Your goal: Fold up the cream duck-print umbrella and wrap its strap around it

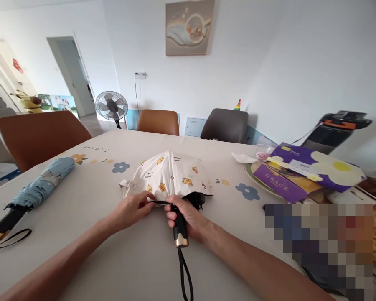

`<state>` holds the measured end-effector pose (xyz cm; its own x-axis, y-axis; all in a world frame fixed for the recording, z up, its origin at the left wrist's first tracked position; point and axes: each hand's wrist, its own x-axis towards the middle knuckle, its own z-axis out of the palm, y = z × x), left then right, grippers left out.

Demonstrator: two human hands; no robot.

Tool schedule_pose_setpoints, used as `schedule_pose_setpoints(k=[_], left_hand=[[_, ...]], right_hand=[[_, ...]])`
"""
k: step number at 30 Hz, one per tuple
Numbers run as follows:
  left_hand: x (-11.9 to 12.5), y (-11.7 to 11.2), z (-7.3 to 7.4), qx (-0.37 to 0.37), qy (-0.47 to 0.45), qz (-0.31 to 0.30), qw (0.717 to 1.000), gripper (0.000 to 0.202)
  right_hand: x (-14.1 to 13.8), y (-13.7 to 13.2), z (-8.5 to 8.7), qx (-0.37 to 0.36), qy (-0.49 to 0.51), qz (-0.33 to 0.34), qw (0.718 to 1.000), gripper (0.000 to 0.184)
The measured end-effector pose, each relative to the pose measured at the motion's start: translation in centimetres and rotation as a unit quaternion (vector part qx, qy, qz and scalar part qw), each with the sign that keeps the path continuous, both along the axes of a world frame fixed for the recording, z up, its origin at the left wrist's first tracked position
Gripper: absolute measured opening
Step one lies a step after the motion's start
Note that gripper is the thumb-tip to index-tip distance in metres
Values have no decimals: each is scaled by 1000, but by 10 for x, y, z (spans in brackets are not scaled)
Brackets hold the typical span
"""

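Observation:
A cream umbrella (166,177) with small yellow cartoon prints lies loosely folded on the table, its canopy pointing away from me. My right hand (186,215) is wrapped round its black handle, which has a gold end cap and a black wrist strap (183,271) hanging toward me. At the near left edge of the canopy, my left hand (136,209) pinches the fabric rim with thumb and fingers. A loose closing tab sticks out at the canopy's left side. Dark lining and rib ends show at the lower right.
A folded light-blue umbrella (44,182) lies at the left. Purple boxes (278,179), a clear plastic cup (265,151) and a dark bottle (329,133) crowd the right side. Chairs (158,121) stand along the far edge, with a fan (111,106) behind. A blurred patch covers the lower right.

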<state>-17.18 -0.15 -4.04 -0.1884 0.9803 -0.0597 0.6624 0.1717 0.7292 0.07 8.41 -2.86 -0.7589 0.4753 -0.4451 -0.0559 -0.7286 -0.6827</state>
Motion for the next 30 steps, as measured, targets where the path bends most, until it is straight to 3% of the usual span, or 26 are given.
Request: schedule_pose_setpoints(k=[5,9,14,17,20,22,25,27,30], left_hand=[[-4,2,-1,0,65,7,998,27],[-3,2,0,42,82,22,995,27],[0,0,-1,122,50,118,984,24],[10,0,7,185,47,145,971,23],[31,6,25,246,87,90,961,25],[49,16,38,253,151,3,956,27],[69,41,50,248,270,-126,922,37],[76,59,53,212,338,-167,901,42],[81,81,53,185,408,-173,877,43]], right_hand=[[-2,-1,-5,-29,27,34,999,19],[-3,-6,-6,5,27,31,999,21],[-6,-12,-5,54,40,20,998,21],[-6,-11,-8,53,52,19,997,21],[-6,-10,-13,58,65,16,996,22],[-6,-11,-15,74,57,8,996,24],[-6,-11,-17,92,62,9,994,24],[-6,-11,-18,83,94,17,992,21],[-6,-9,-20,62,124,27,990,18]])
